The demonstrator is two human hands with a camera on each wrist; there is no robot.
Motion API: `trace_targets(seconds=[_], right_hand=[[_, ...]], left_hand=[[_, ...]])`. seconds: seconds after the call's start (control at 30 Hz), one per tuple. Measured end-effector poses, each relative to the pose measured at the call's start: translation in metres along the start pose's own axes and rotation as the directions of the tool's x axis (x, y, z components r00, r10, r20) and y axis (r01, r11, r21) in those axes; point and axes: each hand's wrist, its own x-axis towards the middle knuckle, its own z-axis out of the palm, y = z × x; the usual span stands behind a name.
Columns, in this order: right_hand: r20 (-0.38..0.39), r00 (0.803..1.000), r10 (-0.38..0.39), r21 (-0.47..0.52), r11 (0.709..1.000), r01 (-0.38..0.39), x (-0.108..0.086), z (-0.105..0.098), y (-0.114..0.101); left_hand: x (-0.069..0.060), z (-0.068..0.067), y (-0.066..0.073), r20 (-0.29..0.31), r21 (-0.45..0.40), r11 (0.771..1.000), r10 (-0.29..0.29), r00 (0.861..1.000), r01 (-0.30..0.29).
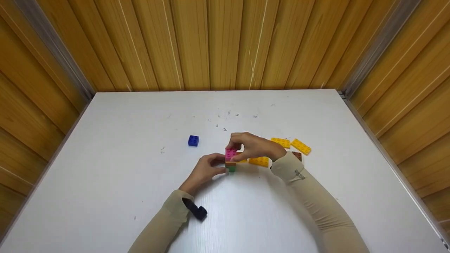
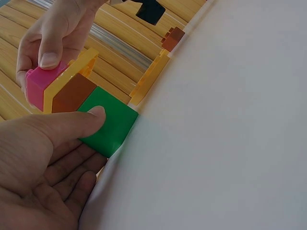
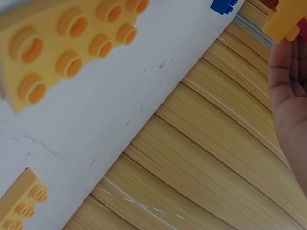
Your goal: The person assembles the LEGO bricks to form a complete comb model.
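Observation:
In the head view, my left hand [image 1: 205, 171] and right hand [image 1: 256, 145] meet at a small upright stack of toy building bricks. At its base is a green brick [image 2: 112, 122], gripped between my left thumb and fingers. Above that come a brown brick [image 2: 73, 96] and a thin yellow plate brick [image 2: 86, 61] that juts out to the right. A pink brick [image 1: 230, 153] sits at the top, pinched by my right thumb and fingers. Whether it is fully pressed onto the plate, I cannot tell.
A blue brick [image 1: 193, 140] lies beyond my left hand on the white table [image 1: 133, 140]. Several yellow bricks [image 1: 259, 161] and a brown brick [image 1: 298, 155] lie around my right wrist. Wood-patterned walls [image 1: 225, 45] border the table's back and sides.

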Motion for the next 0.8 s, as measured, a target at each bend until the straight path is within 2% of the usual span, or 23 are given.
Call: trace_targets(seconds=[0.17, 0.43, 0.67, 0.8], right_hand=[[0.003, 1.000, 0.011, 0.007, 1.000, -0.011, -0.0004, 0.0004, -0.0008], [-0.002, 1.000, 0.018, 0.030, 0.999, -0.018, -0.0015, 0.0012, -0.0004], [-0.019, 1.000, 0.011, 0.035, 0.999, -0.010, -0.0029, 0.0017, 0.0014], [-0.011, 1.000, 0.024, 0.033, 0.999, -0.024, -0.0031, 0.0030, 0.0022]], left_hand=[[-0.0007, 0.0007, 0.0001, -0.002, -0.026, 1.000, -0.003, 1.000, 0.003], [0.0004, -0.0006, 0.0004, -0.006, 0.020, 1.000, -0.011, 1.000, 0.011], [0.0012, 0.0000, -0.0011, -0.008, 0.002, 1.000, 0.031, 0.999, -0.031], [0.0003, 0.0009, -0.0010, -0.008, 0.010, 1.000, 0.013, 1.000, -0.013]])
